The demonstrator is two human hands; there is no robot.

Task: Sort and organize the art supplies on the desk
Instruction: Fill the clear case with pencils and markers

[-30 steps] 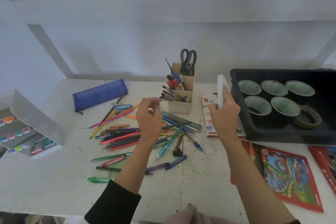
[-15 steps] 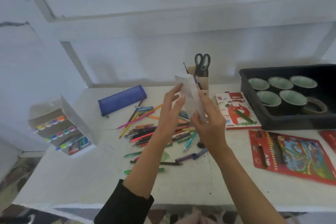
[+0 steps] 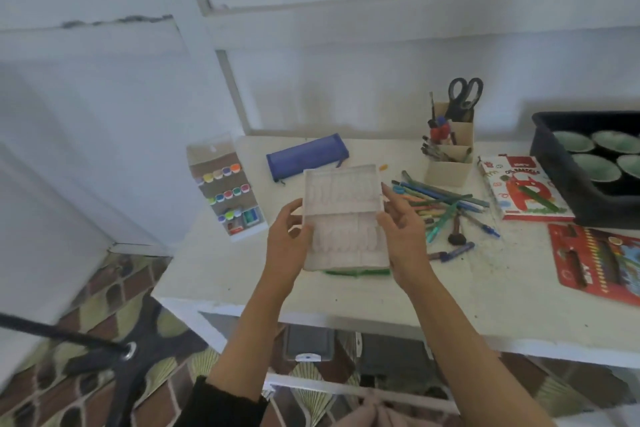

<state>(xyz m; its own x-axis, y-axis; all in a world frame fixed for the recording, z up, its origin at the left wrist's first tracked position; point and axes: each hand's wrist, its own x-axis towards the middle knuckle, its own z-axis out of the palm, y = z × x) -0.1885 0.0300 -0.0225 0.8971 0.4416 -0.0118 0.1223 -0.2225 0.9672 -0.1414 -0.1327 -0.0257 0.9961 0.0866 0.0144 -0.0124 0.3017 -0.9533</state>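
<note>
I am holding a white plastic tray [image 3: 343, 215] up in front of me, above the near part of the desk [image 3: 346, 295]. Its moulded face is turning toward me, and a fold is running across its middle. My left hand [image 3: 289, 246] is gripping the tray's edge at nine o'clock, with the thumb lying on the front and the other fingers tucked behind. My right hand [image 3: 403, 239] is pinching the edge at three o'clock, the thumb pressing the rim and the forefinger pointing up along the side. The tray is sitting squarely between my two palms and not touching the desk.

From the tray, a blue pencil case [image 3: 306, 154] is lying at eleven o'clock. A clear box of markers [image 3: 225, 187] is standing at nine o'clock, well apart. A heap of loose pens [image 3: 446, 204] is sprawling at three o'clock, just past my right knuckles. A cardboard pen holder [image 3: 450, 152] with scissors [image 3: 464, 94] is standing at two o'clock. A green pen [image 3: 356, 272] is peeking out at six o'clock, under the tray's bottom edge.
</note>
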